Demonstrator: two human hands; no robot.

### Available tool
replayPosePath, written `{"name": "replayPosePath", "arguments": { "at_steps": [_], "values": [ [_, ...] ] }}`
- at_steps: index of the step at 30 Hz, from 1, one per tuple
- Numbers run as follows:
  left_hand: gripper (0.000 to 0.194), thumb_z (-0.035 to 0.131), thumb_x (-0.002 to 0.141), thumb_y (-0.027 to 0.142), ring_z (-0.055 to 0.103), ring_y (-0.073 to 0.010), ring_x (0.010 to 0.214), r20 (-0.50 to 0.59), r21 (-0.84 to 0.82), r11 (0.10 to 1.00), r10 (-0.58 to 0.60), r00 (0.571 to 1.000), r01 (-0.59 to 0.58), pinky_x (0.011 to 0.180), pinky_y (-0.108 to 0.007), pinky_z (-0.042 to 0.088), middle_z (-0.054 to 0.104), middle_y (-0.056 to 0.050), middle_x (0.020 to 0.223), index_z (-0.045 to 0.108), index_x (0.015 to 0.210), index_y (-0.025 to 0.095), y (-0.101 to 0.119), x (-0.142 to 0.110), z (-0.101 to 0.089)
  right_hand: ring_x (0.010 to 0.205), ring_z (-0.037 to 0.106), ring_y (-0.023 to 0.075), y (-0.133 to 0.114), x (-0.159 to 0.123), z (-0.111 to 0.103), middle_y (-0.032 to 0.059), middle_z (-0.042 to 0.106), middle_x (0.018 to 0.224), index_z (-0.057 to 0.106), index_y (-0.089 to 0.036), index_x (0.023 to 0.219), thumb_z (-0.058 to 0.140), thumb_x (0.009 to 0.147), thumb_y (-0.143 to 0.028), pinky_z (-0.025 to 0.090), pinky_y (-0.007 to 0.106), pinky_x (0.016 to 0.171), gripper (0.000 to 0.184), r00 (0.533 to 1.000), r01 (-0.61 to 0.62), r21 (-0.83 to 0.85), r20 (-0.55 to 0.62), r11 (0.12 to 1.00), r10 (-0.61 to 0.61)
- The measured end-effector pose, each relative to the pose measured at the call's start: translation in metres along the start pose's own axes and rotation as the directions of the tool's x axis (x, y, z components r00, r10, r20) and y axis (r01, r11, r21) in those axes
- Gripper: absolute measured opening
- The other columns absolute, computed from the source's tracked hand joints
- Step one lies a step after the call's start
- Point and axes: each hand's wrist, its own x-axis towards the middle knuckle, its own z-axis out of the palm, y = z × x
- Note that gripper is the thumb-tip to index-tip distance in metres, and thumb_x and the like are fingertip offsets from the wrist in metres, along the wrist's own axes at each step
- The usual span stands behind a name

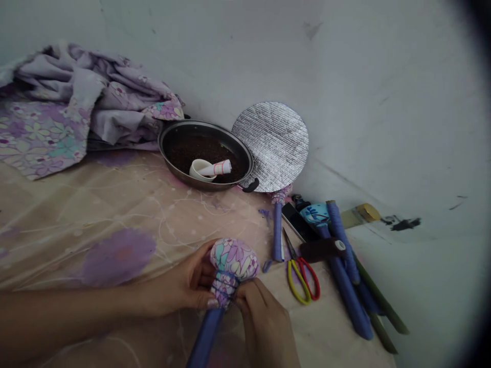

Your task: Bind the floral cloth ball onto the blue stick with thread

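A padded stick (pixel 235 258) has a round head of purple floral cloth and a handle wrapped in blue. Several turns of dark blue thread bind the cloth at its neck. My left hand (pixel 197 286) holds the stick at the neck, fingers behind it and thumb in front. At the neck's right side, my right hand (pixel 263 317) has its fingers pinched together against the binding. Whether thread lies between those fingertips I cannot make out. The handle slants down past the lower edge of the view.
A wide pan (pixel 184 174) of dark grains holds a white cup (pixel 197 168). Behind it a silvery round pad (pixel 274 143) leans on the wall. Scissors (pixel 303 278), a dark thread spool (pixel 320 250) and blue-wrapped sticks (pixel 347 296) lie right. Floral cloth (pixel 46 130) is heaped left.
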Motion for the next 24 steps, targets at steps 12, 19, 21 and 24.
{"name": "replayPosePath", "arguments": {
  "at_steps": [12,19,21,24],
  "values": [
    [0.148,0.118,0.078,0.052,0.082,-0.0298,0.122,-0.154,-0.010,0.999,-0.039,0.987,0.038,0.100,-0.043,0.061,0.082,-0.008,0.141,0.015,0.184,0.043,-0.034,-0.005,-0.009,0.079,0.088,0.0195,-0.010,0.005,-0.013,0.0035,0.085,0.098,0.076,-0.028,0.115,0.053,0.126,-0.014,0.068,0.025,0.073,0.029,0.991,0.033,0.186,-0.130,0.982,-0.008],
    [0.152,0.121,0.071,0.053,0.082,-0.0271,0.111,-0.234,0.027,0.999,-0.037,0.972,0.045,0.094,-0.041,0.062,0.082,-0.004,0.130,0.019,0.184,0.045,-0.042,-0.005,-0.005,0.069,0.085,0.0196,-0.027,0.009,0.004,0.0026,0.080,0.088,0.071,-0.027,0.107,0.047,0.133,-0.020,0.066,0.027,0.067,0.037,0.979,0.020,0.040,-0.205,0.999,-0.011],
    [0.147,0.121,0.072,0.050,0.083,-0.0256,0.109,-0.239,0.038,0.998,-0.030,0.970,0.041,0.094,-0.040,0.062,0.083,-0.002,0.128,0.023,0.182,0.045,-0.044,-0.006,-0.004,0.066,0.083,0.0191,-0.030,0.012,0.005,0.0020,0.079,0.085,0.070,-0.027,0.105,0.038,0.136,-0.023,0.063,0.028,0.063,0.044,0.975,0.033,-0.021,-0.218,0.999,-0.036],
    [0.146,0.121,0.070,0.049,0.083,-0.0262,0.109,-0.255,0.044,0.999,-0.012,0.967,0.024,0.093,-0.039,0.062,0.083,-0.002,0.128,0.027,0.182,0.045,-0.043,-0.007,-0.002,0.062,0.081,0.0183,-0.033,0.016,0.005,0.0018,0.078,0.083,0.068,-0.027,0.102,0.034,0.136,-0.020,0.059,0.029,0.059,0.049,0.970,0.057,-0.108,-0.231,0.993,-0.081]
  ]
}}
